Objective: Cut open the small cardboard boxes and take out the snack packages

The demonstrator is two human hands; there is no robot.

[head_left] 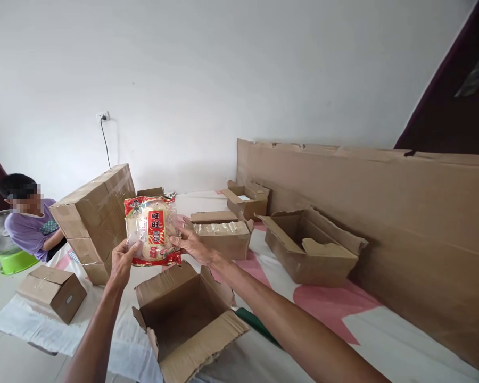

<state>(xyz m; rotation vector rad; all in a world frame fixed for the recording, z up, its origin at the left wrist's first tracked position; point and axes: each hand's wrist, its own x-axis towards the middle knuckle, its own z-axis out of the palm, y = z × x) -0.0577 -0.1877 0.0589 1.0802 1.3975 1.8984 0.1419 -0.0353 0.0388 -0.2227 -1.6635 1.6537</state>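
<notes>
Above open carton [187, 314] | clear red-labelled snack bag [154, 229] upright | left hand [122, 263], right hand [191, 244] grips closed on sides

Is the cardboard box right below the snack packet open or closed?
Open: the box under the snack packet has flaps spread outward, bare inside showing.

left grip [122, 264]: just a bare hand, thumb and fingers all in plain view
right grip [192, 243]: bare hand too, knuckles and tendons showing on the back of it
left forearm [99, 330]: bare skin right down to the bottom edge of the shot, pretty lean
right forearm [287, 324]: same deal, bare all the way to the bottom edge, long and lean
</notes>
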